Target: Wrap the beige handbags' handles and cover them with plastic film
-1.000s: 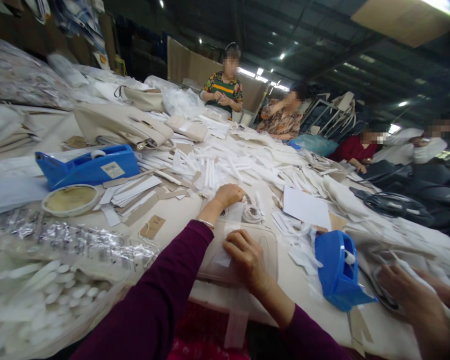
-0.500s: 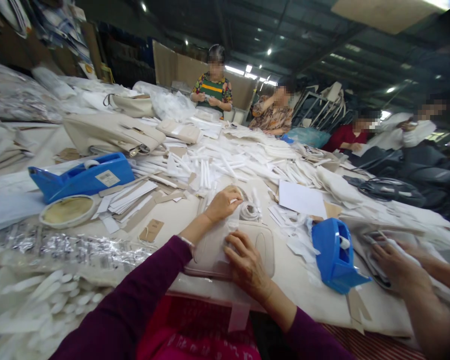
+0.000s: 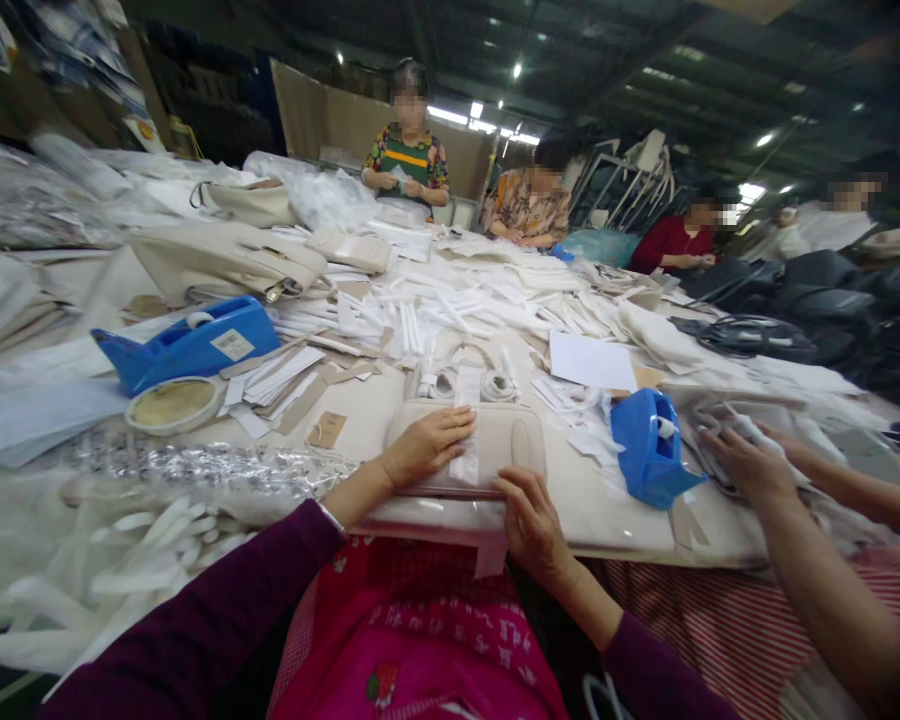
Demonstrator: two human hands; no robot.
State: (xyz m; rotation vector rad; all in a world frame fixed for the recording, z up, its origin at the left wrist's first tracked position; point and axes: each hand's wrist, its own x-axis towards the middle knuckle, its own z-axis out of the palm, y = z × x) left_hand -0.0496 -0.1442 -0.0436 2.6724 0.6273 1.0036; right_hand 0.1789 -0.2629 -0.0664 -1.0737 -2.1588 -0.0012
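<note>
A flat cream bag piece (image 3: 499,440) lies at the near edge of the table in front of me. A translucent strip (image 3: 466,425) runs across it and hangs over the table edge. My left hand (image 3: 425,446) lies flat on the piece, fingers pressing beside the strip. My right hand (image 3: 534,520) is at the near edge of the piece, fingers curled on the strip's lower part. Both arms wear dark purple sleeves.
A blue tape dispenser (image 3: 649,448) stands right of the piece, another blue tape dispenser (image 3: 191,342) at the left beside a round lid (image 3: 174,402). White strips (image 3: 450,310) and cream bags (image 3: 225,258) cover the table. A neighbour's hands (image 3: 746,462) work at right; several people sit opposite.
My left hand has come back from the far end of the piece and now rests flat on it. My right hand has slid down to the near edge. The camera has tilted down.
</note>
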